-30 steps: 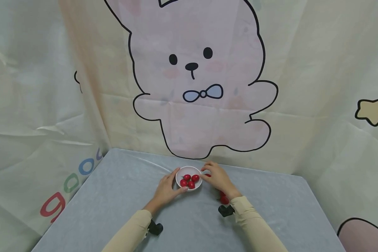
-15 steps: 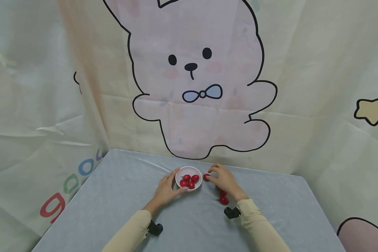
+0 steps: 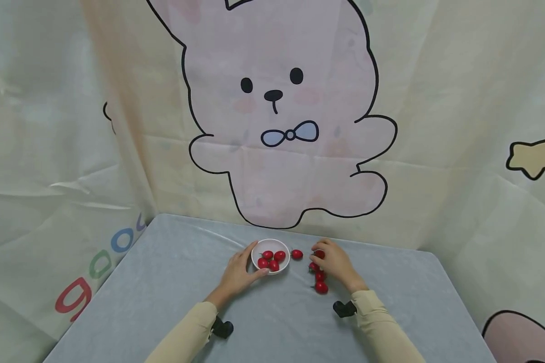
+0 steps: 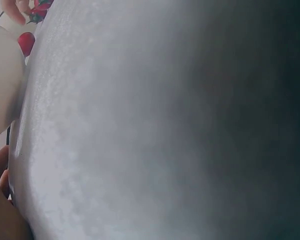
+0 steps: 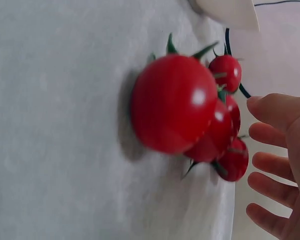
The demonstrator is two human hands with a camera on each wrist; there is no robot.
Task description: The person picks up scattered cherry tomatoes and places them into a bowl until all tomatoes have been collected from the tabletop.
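Observation:
A small white bowl (image 3: 268, 245) near the back of the table contains several red cherry tomatoes (image 3: 279, 256). My left hand (image 3: 237, 276) holds it from the left, fingers along the far side and thumb at the near rim. One loose cherry tomato (image 3: 296, 254) lies just right of the bowl. Farther right, several more form a rough line, the nearest one (image 3: 320, 287) toward me. My right hand (image 3: 338, 263) is over the far end of that line, its fingers beside a tomato (image 3: 319, 254). In the right wrist view its fingers (image 5: 272, 187) are spread, with a gap to the tomatoes.
A grey-blue cloth (image 3: 172, 302) covers the table. Behind it hangs a pale curtain (image 3: 436, 151) with a printed cartoon animal, meeting the table's back edge. Each wrist carries a black strap piece, one (image 3: 344, 308) below the right hand.
My right hand has moved right, away from the bowl and the tomato beside it, to the line of tomatoes, uncovering more of them. The left hand stays at the bowl.

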